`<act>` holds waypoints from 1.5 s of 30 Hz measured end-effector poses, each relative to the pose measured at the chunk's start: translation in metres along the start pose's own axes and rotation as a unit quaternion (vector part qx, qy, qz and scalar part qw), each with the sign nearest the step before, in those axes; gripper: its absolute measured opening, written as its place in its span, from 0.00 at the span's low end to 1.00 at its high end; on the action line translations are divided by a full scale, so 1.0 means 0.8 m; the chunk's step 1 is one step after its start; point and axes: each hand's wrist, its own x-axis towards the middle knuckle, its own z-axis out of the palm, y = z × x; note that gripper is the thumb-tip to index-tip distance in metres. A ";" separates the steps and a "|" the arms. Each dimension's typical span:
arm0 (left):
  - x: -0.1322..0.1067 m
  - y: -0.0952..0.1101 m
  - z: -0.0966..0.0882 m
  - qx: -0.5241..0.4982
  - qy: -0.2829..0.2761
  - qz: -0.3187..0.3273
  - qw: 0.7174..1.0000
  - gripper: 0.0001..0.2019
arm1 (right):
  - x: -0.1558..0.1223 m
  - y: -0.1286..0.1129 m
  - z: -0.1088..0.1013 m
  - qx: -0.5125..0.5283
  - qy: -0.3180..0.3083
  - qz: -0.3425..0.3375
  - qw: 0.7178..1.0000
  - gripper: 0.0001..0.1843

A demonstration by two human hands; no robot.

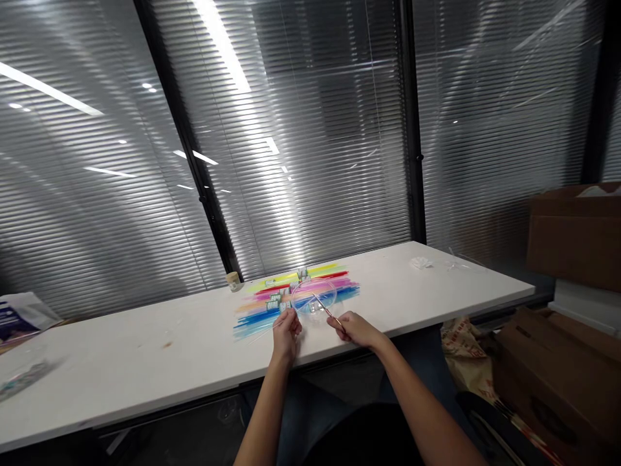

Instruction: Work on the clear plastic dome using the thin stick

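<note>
The right hand (353, 327) is closed around a slim metal tool (334, 315), its point reaching over a clear loop (336, 294) on the near side of the table (194, 353); the left hand (287, 325), apart from it, has its fingers bent in beside the loop (what they grip is too fine to tell). Coloured sticks (264, 315) with small labels (274, 299) crowd the space under and beyond the loop. A small jar (233, 281) stands by the blinds (310, 162), a crumpled white piece (420, 263) lies well to the right, and cardboard boxes (557, 369) fill the floor beside the table.
</note>
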 end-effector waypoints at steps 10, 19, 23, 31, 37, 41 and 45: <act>0.002 -0.001 -0.002 -0.002 0.024 0.024 0.999 0.21 | -0.012 -0.022 -0.001 0.064 -0.008 0.014 0.998 0.31; 0.003 -0.002 -0.002 0.000 0.035 0.029 0.999 0.22 | -0.013 -0.023 -0.001 0.070 -0.012 0.007 0.997 0.31; 0.003 -0.003 -0.001 0.008 0.034 0.030 0.999 0.23 | -0.010 -0.016 -0.001 0.045 -0.015 -0.002 0.999 0.31; 0.001 -0.003 -0.001 0.035 0.018 0.032 0.999 0.23 | -0.007 -0.009 -0.001 0.016 -0.009 -0.004 1.000 0.31; 0.000 -0.002 0.000 0.040 0.012 0.036 0.998 0.22 | -0.008 -0.012 -0.001 0.018 -0.010 0.000 1.000 0.31; 0.001 -0.003 -0.001 0.041 0.011 0.041 0.998 0.21 | -0.007 -0.011 -0.001 0.027 -0.014 -0.001 1.000 0.31; 0.002 -0.004 -0.002 0.038 0.006 0.037 0.999 0.21 | -0.005 -0.006 -0.001 0.025 -0.015 -0.004 1.000 0.32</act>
